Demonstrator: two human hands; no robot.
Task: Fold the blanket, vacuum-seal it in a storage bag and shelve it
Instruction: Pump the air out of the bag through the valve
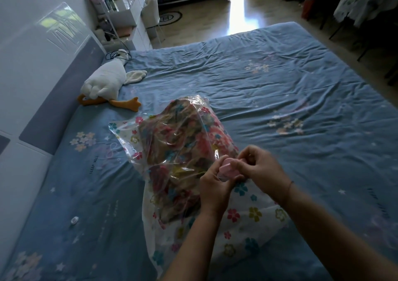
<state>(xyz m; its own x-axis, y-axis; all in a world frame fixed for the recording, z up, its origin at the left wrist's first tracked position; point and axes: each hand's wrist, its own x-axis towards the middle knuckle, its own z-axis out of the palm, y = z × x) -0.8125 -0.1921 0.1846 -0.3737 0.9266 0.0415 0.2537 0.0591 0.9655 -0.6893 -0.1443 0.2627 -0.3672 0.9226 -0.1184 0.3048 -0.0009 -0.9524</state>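
A folded floral blanket [181, 151] lies inside a clear storage bag [254, 218] printed with small flowers, in the middle of the blue bed [280, 82]. On the bag's near right side sits a pink valve [228, 168]. My left hand [213, 187] holds the valve from the left, fingers curled round it. My right hand [260, 168] pinches it from the right. The hands hide most of the valve.
A white plush goose [107, 80] with orange feet lies at the bed's far left beside the padded headboard [43, 100]. A small white cap [74, 220] rests on the sheet at the near left. A white desk [127, 7] and chair [151, 11] stand beyond the bed.
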